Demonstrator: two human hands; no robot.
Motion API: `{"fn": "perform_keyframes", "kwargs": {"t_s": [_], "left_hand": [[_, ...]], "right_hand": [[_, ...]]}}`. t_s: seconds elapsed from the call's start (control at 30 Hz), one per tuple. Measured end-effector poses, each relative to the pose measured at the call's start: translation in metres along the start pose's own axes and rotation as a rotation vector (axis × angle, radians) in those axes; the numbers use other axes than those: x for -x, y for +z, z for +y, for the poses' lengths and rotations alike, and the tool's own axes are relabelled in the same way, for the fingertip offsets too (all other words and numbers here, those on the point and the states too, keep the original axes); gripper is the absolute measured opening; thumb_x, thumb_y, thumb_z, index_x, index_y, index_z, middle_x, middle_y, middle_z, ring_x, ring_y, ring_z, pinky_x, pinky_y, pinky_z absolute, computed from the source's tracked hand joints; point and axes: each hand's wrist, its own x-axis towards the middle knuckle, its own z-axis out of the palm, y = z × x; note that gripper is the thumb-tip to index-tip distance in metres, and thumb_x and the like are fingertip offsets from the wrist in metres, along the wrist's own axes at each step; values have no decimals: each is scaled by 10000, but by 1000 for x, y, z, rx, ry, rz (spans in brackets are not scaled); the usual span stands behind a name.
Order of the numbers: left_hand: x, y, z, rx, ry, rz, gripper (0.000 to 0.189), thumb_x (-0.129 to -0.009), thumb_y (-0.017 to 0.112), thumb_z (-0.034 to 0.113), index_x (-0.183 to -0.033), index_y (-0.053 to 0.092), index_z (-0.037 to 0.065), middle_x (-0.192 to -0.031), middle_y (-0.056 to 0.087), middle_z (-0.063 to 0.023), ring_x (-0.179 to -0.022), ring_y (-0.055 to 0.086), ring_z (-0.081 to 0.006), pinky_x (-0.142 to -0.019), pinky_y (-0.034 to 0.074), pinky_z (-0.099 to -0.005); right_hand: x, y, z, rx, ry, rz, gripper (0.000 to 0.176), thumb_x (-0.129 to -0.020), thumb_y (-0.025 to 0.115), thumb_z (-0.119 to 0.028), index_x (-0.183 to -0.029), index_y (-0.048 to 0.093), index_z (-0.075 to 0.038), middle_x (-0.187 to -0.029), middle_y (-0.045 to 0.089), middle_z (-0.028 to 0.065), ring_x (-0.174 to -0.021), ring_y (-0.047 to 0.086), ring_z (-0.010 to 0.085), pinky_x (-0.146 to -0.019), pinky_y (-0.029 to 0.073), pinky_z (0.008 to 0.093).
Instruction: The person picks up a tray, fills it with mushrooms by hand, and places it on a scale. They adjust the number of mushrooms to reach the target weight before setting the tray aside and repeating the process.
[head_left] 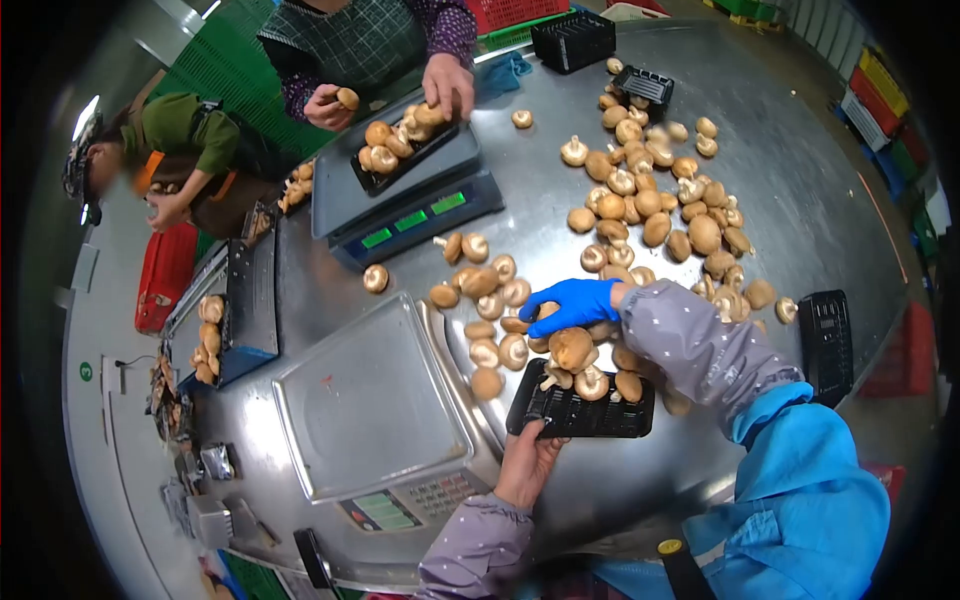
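I see the left hand (527, 462) gripping the edge of a tray (600, 420). The gloved right hand (568, 304) reaches across, fingers clasping a mushroom (546, 311).

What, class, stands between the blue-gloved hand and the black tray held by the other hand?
Nothing visible blocks it. The right hand touches loose mushrooms right beside the black tray, which the left hand holds at its near edge. Only the tray's own mushrooms lie between.
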Motion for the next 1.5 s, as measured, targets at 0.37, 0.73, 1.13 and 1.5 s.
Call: {"fn": "perform_keyframes", "kwargs": {"t_s": [0.37,0.73,1.13,1.5], "left_hand": [[21,-9,-37,-112,-21,-121,351,-880,439,45,-1215,358,113,-1100,524,-87,-889,577,-184,-713,518,-327],[43,-29,-39,-153,-83,-125,478,-808,307,-148,-1230,289,75,-1233,387,-156,-1108,463,-333,-905,439,-503],[82,-7,-10,-210,-19,-222,467,-825,321,-124,-1256,277,49,-1229,400,-170,-1099,483,-321,-903,458,-451],[121,-24,38,-153,100,-261,403,-839,382,-78,-1231,331,0,-1183,464,-167,-1038,535,-306,-860,492,-435]], "right_hand": [[121,99,-64,537,-362,671,543,-702,661,-399,-1151,522,-127,-1148,497,97,-1042,467,288,-861,373,401],[191,163,-16,-387,-216,993,438,-720,718,-239,-1086,548,-68,-1082,545,52,-1013,513,178,-837,430,294],[211,144,-110,129,-427,799,394,-736,686,-169,-1090,555,-58,-1084,553,81,-1026,527,212,-855,428,308],[176,125,-150,-161,-474,954,308,-786,607,-39,-1089,552,-43,-1023,559,65,-938,528,125,-805,437,253]]}}
